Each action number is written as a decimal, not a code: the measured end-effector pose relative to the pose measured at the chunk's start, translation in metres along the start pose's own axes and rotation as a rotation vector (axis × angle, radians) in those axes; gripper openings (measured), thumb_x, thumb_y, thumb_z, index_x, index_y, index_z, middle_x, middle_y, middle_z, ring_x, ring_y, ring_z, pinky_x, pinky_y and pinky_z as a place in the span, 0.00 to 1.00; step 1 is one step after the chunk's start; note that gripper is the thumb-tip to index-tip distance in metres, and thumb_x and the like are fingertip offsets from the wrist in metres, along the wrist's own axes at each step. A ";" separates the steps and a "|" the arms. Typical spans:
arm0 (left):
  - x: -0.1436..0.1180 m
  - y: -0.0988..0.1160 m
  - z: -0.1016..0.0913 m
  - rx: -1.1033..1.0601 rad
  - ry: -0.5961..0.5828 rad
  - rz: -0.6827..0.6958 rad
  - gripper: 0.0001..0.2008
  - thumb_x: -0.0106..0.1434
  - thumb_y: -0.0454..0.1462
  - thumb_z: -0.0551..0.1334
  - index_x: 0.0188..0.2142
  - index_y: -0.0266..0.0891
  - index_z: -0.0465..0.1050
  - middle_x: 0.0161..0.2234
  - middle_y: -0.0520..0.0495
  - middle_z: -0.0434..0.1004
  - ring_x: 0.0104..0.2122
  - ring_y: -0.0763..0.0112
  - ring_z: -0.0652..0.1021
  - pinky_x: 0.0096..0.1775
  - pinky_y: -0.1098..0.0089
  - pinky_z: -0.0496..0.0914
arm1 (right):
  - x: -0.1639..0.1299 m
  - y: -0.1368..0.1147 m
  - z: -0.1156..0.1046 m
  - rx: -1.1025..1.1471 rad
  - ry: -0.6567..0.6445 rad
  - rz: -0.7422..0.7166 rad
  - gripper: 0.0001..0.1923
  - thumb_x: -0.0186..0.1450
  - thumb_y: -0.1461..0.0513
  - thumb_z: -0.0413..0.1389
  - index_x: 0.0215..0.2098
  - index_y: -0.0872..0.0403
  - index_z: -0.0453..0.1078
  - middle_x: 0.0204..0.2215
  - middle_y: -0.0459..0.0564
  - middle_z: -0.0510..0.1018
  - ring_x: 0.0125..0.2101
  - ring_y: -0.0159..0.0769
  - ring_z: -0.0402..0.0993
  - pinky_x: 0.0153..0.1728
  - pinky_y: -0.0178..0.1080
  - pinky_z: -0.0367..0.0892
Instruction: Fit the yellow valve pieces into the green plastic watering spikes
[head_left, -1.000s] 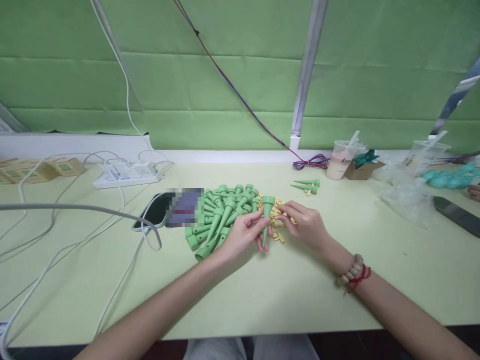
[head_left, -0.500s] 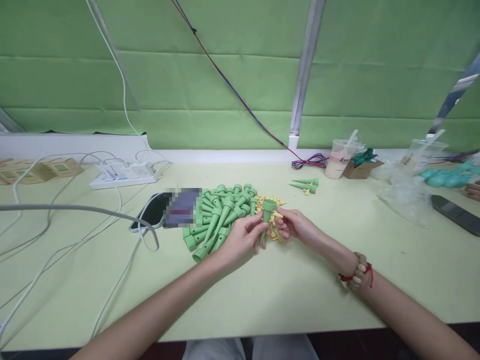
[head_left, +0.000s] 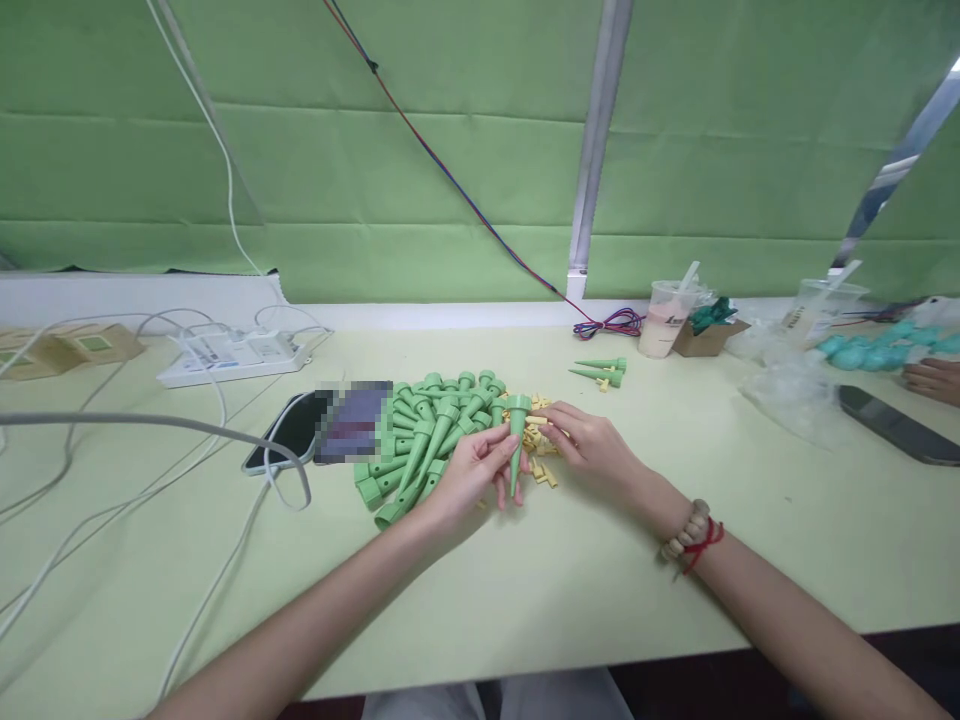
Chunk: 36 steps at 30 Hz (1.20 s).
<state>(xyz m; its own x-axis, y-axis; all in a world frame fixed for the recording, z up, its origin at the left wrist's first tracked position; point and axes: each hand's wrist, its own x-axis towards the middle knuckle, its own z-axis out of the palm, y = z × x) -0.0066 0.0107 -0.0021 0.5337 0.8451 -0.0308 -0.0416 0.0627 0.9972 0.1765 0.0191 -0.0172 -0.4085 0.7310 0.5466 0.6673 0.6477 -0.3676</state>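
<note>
Upright, a green tapered plastic spike [head_left: 517,440] sits pinched in the left hand [head_left: 474,470], wide end up, just above the pale green table [head_left: 570,580]. Beside it, the right hand [head_left: 592,445] nips a small yellow plastic piece [head_left: 535,420] at the spike's rim — over the heap of yellow pieces [head_left: 537,455], beside the pile of green spikes [head_left: 427,435].

A small assembly workshop is suggested, with work done by hand at a shared bench. A long pale green table [head_left: 570,590] is set against a wall draped in green cloth [head_left: 420,150], past which loose wires [head_left: 450,175] are run. Identical parts are heaped in bulk: a pile of green plastic cones [head_left: 424,435] beside a scatter of small yellow pieces [head_left: 541,440]. A power strip [head_left: 232,355] with trailing white cables [head_left: 112,440] is laid out, and takeaway drink cups [head_left: 664,318] and plastic bags [head_left: 791,385] are left about. Another person's hand [head_left: 934,378] is seen at the far right.
</note>
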 end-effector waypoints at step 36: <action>0.002 -0.014 -0.020 0.725 0.209 0.363 0.13 0.58 0.41 0.57 0.21 0.38 0.68 0.15 0.54 0.60 0.16 0.79 0.56 0.22 0.76 0.51 | 0.000 -0.015 0.008 0.258 -0.026 0.089 0.16 0.66 0.59 0.45 0.23 0.56 0.63 0.20 0.46 0.67 0.23 0.29 0.62 0.26 0.32 0.58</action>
<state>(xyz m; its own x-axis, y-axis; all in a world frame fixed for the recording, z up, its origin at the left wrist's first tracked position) -0.0224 0.0219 -0.0176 0.4215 0.8322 0.3603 0.4112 -0.5295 0.7420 0.1616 0.0109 -0.0179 -0.3733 0.7906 0.4854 0.5216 0.6115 -0.5950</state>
